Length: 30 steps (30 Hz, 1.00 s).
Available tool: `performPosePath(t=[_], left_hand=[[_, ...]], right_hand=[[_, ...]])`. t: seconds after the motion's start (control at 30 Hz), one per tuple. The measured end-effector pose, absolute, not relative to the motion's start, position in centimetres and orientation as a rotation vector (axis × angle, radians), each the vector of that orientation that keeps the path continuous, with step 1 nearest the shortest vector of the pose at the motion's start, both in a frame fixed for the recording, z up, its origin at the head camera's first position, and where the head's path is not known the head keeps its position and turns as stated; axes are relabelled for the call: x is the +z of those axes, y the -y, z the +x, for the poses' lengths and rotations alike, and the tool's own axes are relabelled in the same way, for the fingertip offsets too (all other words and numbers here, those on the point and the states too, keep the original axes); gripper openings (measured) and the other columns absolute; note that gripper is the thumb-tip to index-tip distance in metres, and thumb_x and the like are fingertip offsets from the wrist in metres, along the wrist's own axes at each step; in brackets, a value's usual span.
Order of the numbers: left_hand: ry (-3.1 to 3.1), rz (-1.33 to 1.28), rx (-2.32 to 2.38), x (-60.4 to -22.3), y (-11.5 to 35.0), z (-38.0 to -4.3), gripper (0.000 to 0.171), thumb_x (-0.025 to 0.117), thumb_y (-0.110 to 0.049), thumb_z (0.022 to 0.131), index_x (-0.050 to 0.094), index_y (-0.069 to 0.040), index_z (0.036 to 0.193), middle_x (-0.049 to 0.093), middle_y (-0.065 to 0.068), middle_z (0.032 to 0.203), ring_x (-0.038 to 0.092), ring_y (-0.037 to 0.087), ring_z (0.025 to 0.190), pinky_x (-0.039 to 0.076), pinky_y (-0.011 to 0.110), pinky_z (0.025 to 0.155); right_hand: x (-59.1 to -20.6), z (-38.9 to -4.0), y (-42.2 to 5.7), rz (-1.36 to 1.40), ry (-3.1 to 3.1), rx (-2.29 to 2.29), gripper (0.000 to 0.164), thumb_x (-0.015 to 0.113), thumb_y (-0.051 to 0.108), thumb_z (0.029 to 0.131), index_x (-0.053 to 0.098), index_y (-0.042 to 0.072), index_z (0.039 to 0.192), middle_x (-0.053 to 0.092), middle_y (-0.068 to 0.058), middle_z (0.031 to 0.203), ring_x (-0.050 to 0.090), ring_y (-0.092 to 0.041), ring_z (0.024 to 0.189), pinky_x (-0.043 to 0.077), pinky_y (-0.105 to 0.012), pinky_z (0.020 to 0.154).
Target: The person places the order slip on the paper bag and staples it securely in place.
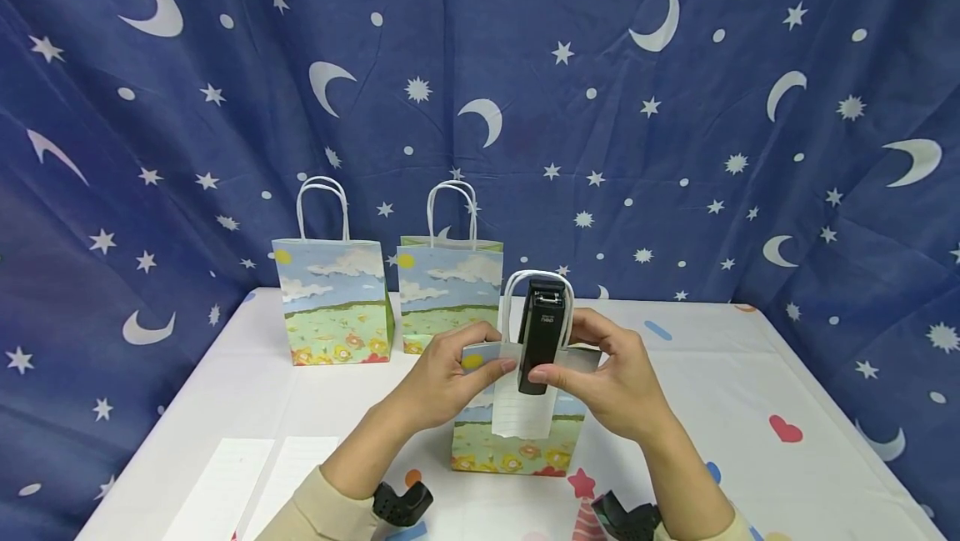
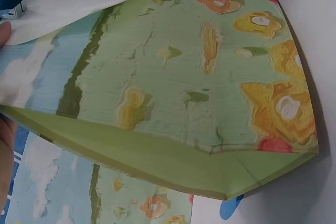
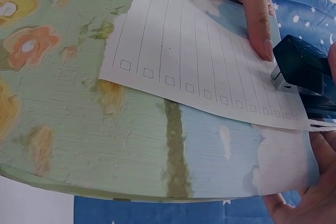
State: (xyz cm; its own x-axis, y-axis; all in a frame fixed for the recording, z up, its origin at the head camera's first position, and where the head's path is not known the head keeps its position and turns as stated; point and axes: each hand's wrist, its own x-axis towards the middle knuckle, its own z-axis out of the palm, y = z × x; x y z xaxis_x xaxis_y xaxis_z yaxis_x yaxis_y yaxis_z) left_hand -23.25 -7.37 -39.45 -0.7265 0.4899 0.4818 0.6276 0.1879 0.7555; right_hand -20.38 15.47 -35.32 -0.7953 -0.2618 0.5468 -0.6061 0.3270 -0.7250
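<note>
Currently, the thumb and fingers of my left hand [image 1: 444, 378] are pinching a lined paper slip [image 1: 525, 420] against the upper front of a printed gift bag [image 1: 480, 448], apparently keeping both layers from shifting. My right hand [image 1: 621, 370] is gripping a black stapler [image 1: 542, 337], which is standing nose-down within the bag's handle [image 1: 506, 312], presumably to straddle the rim; squeezing force I cannot tell. Both hands are angling inward from opposite sides. Farther back, two matching bags [image 1: 337, 299] are standing on the table [image 1: 750, 408].
</note>
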Motion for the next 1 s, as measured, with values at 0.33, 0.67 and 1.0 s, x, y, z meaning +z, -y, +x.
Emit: performPosePath(t=[0.33, 0.67, 1.0], left_hand=[[2.298, -1.147, -1.582, -39.35, 7.46, -23.26, 0.011, 0.059, -0.029, 0.097, 0.06, -0.024, 0.107, 0.063, -0.008, 0.103, 0.057, 0.009, 0.088, 0.05, 0.027, 0.077], [2.295, -1.167, -1.608, -39.44, 7.47, -23.31, 0.01, 0.059, -0.028, 0.098, 0.059, -0.023, 0.107, 0.062, -0.007, 0.102, 0.056, 0.01, 0.088, 0.049, 0.027, 0.076], [2.328, -1.129, -1.676, -39.49, 7.61, -23.3, 0.011, 0.061, -0.03, 0.096, 0.061, -0.025, 0.106, 0.062, -0.008, 0.104, 0.057, 0.011, 0.091, 0.051, 0.029, 0.078]], right_hand=[[-35.5, -20.43, -15.48, 0.745, 2.287, 1.46, 0.056, 0.09, 0.016, 0.064, 0.067, 0.019, 0.115, 0.073, 0.006, 0.094, 0.068, -0.011, 0.094, 0.047, -0.029, 0.09], [-35.46, -20.48, -15.27, 0.788, 2.244, 1.519, 0.053, 0.088, 0.01, 0.066, 0.067, 0.018, 0.114, 0.072, 0.002, 0.095, 0.067, -0.014, 0.094, 0.052, -0.029, 0.087], [-35.95, -20.64, -15.05, 0.859, 2.17, 1.711, 0.054, 0.083, -0.002, 0.07, 0.064, 0.011, 0.119, 0.071, -0.008, 0.103, 0.072, -0.021, 0.09, 0.058, -0.034, 0.076]])
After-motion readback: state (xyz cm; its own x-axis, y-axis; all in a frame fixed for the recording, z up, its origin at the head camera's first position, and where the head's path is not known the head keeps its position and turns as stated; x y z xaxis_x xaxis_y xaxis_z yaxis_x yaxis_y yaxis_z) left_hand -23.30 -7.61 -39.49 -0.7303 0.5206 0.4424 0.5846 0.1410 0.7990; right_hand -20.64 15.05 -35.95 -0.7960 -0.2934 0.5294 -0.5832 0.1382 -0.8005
